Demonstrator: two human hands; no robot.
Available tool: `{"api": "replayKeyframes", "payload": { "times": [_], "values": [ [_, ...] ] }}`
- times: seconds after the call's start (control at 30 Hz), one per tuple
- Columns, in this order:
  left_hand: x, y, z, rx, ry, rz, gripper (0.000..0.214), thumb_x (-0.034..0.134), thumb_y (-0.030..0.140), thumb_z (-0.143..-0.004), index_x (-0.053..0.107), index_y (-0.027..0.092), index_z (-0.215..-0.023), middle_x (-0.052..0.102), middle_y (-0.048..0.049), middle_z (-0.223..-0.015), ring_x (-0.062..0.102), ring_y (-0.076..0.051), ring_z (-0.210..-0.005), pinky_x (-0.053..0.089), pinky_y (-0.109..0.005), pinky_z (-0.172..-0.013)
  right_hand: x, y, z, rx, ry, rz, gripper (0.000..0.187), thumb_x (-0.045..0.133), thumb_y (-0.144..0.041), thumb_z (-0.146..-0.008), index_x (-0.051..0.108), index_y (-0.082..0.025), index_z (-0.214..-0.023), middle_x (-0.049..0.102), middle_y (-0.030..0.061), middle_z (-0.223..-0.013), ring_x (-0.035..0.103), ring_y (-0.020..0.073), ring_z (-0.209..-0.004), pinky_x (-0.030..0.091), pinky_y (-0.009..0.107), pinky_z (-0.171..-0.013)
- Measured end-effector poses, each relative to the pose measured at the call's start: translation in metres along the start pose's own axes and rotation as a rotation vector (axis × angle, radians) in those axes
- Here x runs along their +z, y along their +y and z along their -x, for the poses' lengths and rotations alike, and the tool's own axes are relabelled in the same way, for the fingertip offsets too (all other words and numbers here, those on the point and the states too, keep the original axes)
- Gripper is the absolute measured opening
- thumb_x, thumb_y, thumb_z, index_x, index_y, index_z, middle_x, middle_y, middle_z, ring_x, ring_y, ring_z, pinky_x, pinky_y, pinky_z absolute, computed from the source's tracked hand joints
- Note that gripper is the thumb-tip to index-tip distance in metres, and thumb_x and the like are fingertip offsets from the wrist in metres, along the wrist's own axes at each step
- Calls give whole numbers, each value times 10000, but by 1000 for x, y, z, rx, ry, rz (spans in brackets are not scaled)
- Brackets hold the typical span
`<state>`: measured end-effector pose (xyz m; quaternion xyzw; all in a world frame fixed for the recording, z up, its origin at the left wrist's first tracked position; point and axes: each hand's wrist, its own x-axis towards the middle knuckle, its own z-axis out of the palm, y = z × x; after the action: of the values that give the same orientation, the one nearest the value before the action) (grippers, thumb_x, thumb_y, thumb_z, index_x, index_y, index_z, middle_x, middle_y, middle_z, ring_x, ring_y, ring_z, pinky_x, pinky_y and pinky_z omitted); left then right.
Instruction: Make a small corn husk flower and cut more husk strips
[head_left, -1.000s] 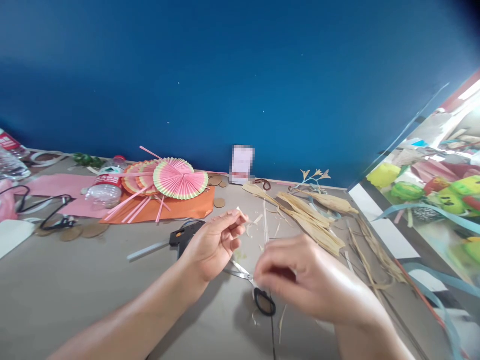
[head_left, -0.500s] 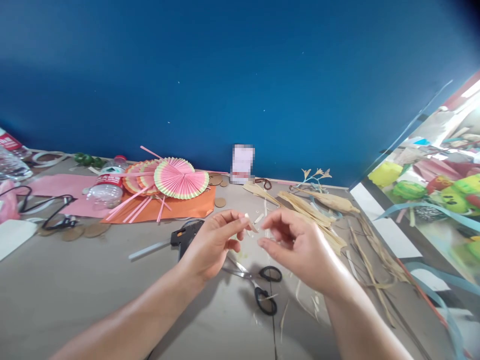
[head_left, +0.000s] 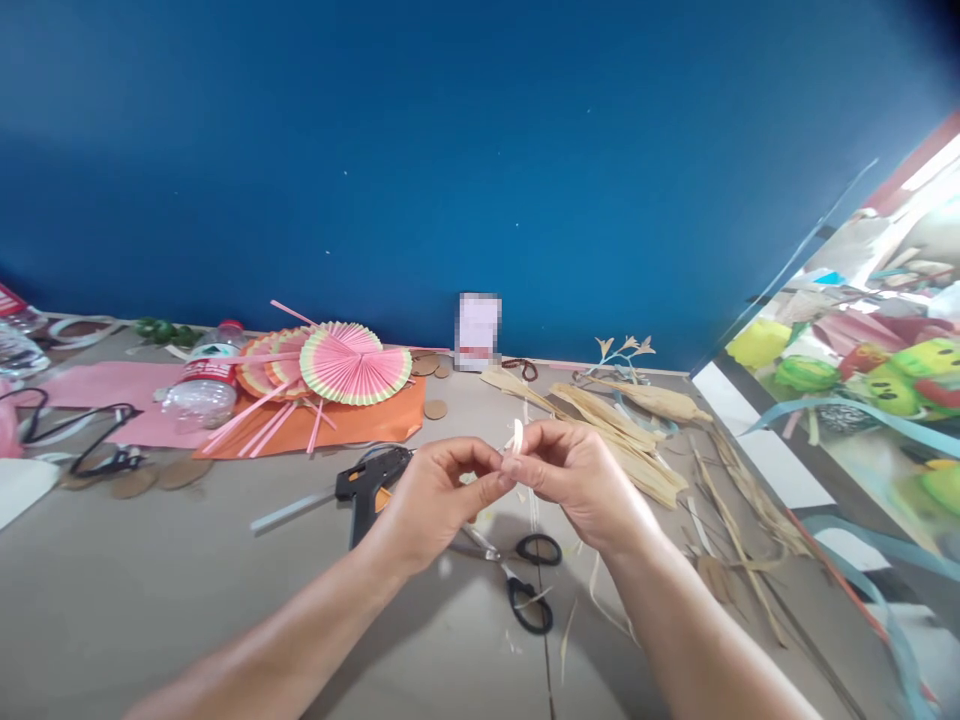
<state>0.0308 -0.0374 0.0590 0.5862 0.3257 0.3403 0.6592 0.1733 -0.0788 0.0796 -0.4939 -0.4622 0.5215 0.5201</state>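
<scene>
Between my fingertips stands a small pale strip (head_left: 517, 435), which looks like a piece of dried husk. My left hand (head_left: 454, 490) pinches at its lower end. The thumb and forefinger of my right hand (head_left: 570, 475) close on it from the other side, and the two hands touch. Below them lie scissors with black handles (head_left: 531, 597), blades pointing up and left under my hands. A black hot glue gun (head_left: 367, 490) with a glue stick (head_left: 292, 508) in its back lies beside my left wrist, partly hidden. Dried corn husks (head_left: 622, 440) spread out just beyond my right hand.
Pink and green paper fans (head_left: 356, 365) rest on orange paper (head_left: 382, 425) at the left, next to a plastic bottle (head_left: 202, 380). A small flower stem (head_left: 626, 350) lies near the blue wall (head_left: 480, 150). Thin husk scraps (head_left: 568, 640) are scattered near the scissors.
My right hand has moved left and closed its fingers on the pale strip, meeting my left hand. The strip now points upward. The view has shifted slightly.
</scene>
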Motion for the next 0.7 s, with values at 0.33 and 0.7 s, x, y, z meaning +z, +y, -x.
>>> {"api": "replayKeyframes", "payload": {
  "times": [0.33, 0.7],
  "values": [
    [-4, 3, 0, 74, -38, -9, 157, 632, 314, -679, 597, 166, -641, 503, 9, -615, 376, -69, -477, 290, -194, -403, -6, -4, 0, 105, -95, -104, 234, 693, -275, -613, 501, -147, -572, 394, -81, -480, 247, 20, -403, 163, 186, -391],
    [-12, 0, -3, 269, -210, 84, 132, 603, 203, -716, 582, 171, -589, 518, -19, -644, 454, -108, -587, 338, -231, -524, -19, -5, -3, 299, -317, -452, 229, 659, -244, -655, 461, -155, -584, 252, -120, -399, 118, 3, -340, 81, 146, -337]
  ]
}}
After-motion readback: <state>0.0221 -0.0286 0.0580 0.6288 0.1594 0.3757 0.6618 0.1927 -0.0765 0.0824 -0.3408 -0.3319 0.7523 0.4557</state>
